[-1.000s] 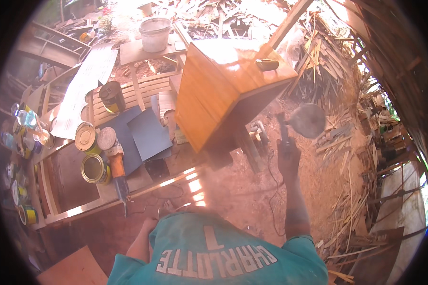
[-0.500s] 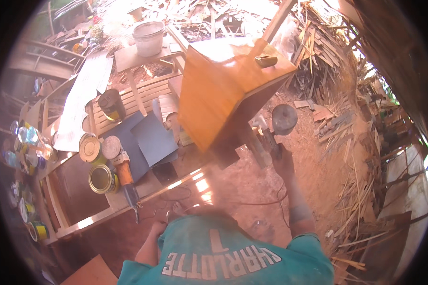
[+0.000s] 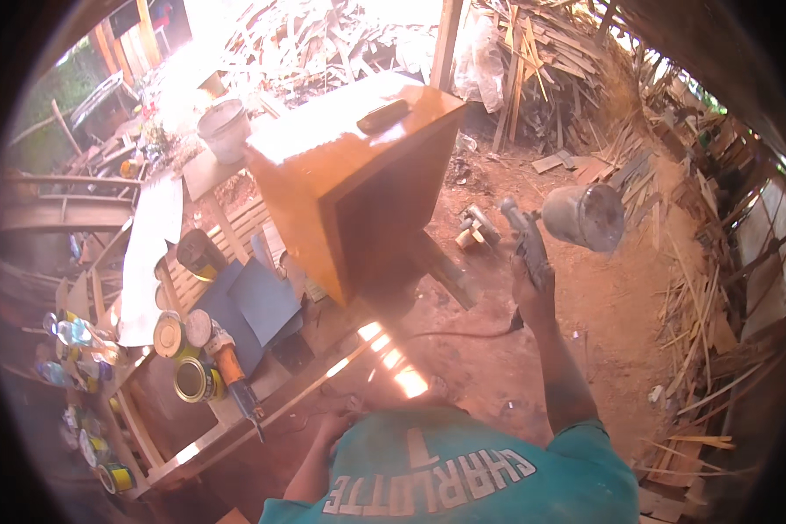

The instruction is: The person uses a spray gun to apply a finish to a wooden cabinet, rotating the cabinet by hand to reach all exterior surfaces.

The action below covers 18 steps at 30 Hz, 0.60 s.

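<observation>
right hand (image 3: 533, 293): fingers gripping spray gun (image 3: 550, 229), raised right of cabinet (image 3: 358, 179)
left hand (image 3: 336, 428): low at bench (image 3: 236, 428), fingers unclear
step: likely coating the cabinet; next needs nozzle aimed at its face

I count one orange cabinet (image 3: 349, 188), one spray gun (image 3: 563, 223), one white bucket (image 3: 225, 131), three open tins (image 3: 192, 380), one grinder (image 3: 231, 371).

The right hand (image 3: 533, 293) grips a spray gun (image 3: 557, 223) beside an orange-brown wooden cabinet (image 3: 358, 183) — the left hand (image 3: 336, 430) hangs low, near the workbench (image 3: 201, 441) edge.
</observation>
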Available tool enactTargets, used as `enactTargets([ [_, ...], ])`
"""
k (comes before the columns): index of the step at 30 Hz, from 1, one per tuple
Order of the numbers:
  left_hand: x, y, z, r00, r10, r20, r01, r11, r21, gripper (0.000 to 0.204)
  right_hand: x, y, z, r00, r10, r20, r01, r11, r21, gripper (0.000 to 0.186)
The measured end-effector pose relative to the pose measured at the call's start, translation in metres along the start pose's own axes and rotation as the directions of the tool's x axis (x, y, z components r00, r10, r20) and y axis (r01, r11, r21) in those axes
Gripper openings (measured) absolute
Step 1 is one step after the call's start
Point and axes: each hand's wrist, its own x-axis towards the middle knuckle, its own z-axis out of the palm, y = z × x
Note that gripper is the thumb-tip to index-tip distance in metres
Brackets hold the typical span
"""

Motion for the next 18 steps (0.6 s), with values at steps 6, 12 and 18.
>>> enactTargets([
  [6, -0.032, 0.235, 0.043, 0.741, 0.646, -0.184, -0.516, 0.722, 0.46, 0.023, -0.027, -0.004, -0.044, 0.847, 0.449, 0.284, -0.489, 0.868, 0.089, 0.018],
  [12, -0.053, 0.47, 0.113, 0.253, 0.935, -0.248, -0.741, 0.352, 0.572, 0.093, -0.044, -0.041, -0.045, 0.671, 0.441, 0.596, -0.607, 0.788, 0.101, 0.027],
  [18, -0.045, 0.515, 0.158, 0.44, 0.877, -0.196, -0.677, 0.466, 0.57, 0.113, -0.074, -0.021, -0.06, 0.6, 0.232, 0.766, -0.528, 0.834, 0.161, 0.037],
])
